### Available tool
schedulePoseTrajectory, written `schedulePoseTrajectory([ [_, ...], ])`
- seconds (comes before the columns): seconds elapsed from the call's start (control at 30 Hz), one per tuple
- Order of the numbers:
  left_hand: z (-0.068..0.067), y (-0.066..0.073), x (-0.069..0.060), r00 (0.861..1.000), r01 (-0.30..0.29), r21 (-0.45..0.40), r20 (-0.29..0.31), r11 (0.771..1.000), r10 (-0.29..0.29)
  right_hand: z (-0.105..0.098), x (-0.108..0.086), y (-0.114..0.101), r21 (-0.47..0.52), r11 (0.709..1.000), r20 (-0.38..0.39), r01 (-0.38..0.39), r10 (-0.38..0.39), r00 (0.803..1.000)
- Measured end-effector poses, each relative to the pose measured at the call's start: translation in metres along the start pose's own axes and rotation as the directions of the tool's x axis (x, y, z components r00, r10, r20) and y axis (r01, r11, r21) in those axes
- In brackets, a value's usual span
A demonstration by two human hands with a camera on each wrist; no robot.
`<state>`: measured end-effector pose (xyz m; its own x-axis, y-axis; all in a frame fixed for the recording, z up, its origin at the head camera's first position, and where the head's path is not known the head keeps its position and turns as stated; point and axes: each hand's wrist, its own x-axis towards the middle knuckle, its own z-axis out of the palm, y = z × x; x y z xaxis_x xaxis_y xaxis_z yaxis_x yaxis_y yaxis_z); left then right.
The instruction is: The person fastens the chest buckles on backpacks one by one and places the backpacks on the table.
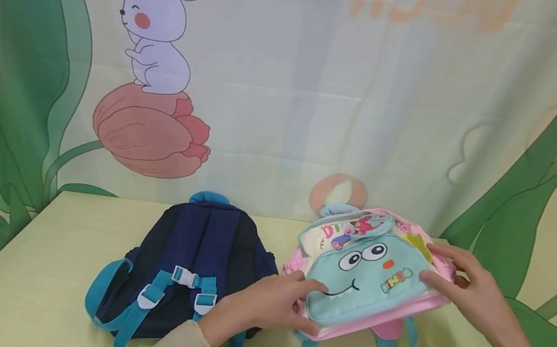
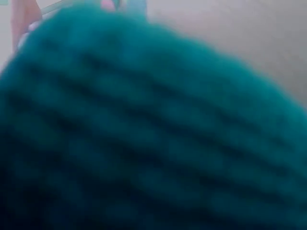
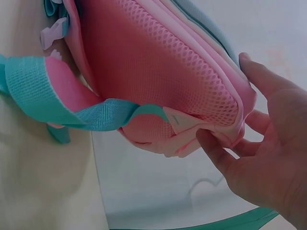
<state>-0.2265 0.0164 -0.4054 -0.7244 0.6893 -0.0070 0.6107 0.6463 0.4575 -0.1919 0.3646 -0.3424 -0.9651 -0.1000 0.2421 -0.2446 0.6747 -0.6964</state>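
Observation:
A pink backpack with a light blue cartoon-face pocket (image 1: 365,280) is tilted above the table, its teal straps hanging below. My left hand (image 1: 276,302) grips its lower left corner, thumb below and fingers on the front. On the other side, my right hand (image 1: 478,299) holds the right edge. In the right wrist view, the fingers of my right hand (image 3: 273,139) pinch a corner of the pink backpack (image 3: 158,72). A navy backpack (image 1: 200,246) lies beside it on the left, straps up. Blurred teal webbing (image 2: 158,96) covers most of the left wrist view, hiding my left hand.
The pale yellow table (image 1: 59,260) extends under both backpacks. Behind it hangs a curtain (image 1: 281,88) printed with a rabbit, tulips and green leaves. The navy backpack's teal strap loop (image 1: 104,292) sticks out at its left, and my left forearm passes over its lower right side.

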Motion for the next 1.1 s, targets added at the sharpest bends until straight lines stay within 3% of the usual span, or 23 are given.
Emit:
schedulePoseTrajectory([
  [0.07,-0.002,0.002,0.0,1.0,0.002,0.02,-0.009,1.0,-0.001,0.001,0.001,-0.003,-0.007,1.0,-0.014,0.016,-0.016,1.0],
  [0.27,0.0,0.005,0.003,0.996,0.008,0.191,-0.092,0.982,0.009,0.003,0.005,-0.014,-0.059,0.997,-0.045,0.055,-0.058,0.997],
  [0.43,0.004,0.008,0.003,0.984,-0.044,0.311,-0.148,0.949,0.094,0.005,0.007,-0.021,-0.092,0.994,-0.068,0.052,-0.058,0.996],
  [0.6,0.001,0.011,0.004,0.978,-0.119,0.245,-0.141,0.962,0.156,0.006,0.01,-0.029,-0.094,0.994,-0.087,0.046,-0.054,0.995],
  [0.83,-0.001,0.012,0.002,0.981,-0.137,0.184,-0.111,0.973,0.159,0.008,0.013,-0.036,-0.12,0.989,-0.099,0.087,-0.099,0.99],
  [1.1,0.002,0.012,0.003,0.975,-0.17,0.095,-0.129,0.981,0.182,0.008,0.015,-0.053,-0.185,0.98,-0.098,0.079,-0.099,0.99],
])
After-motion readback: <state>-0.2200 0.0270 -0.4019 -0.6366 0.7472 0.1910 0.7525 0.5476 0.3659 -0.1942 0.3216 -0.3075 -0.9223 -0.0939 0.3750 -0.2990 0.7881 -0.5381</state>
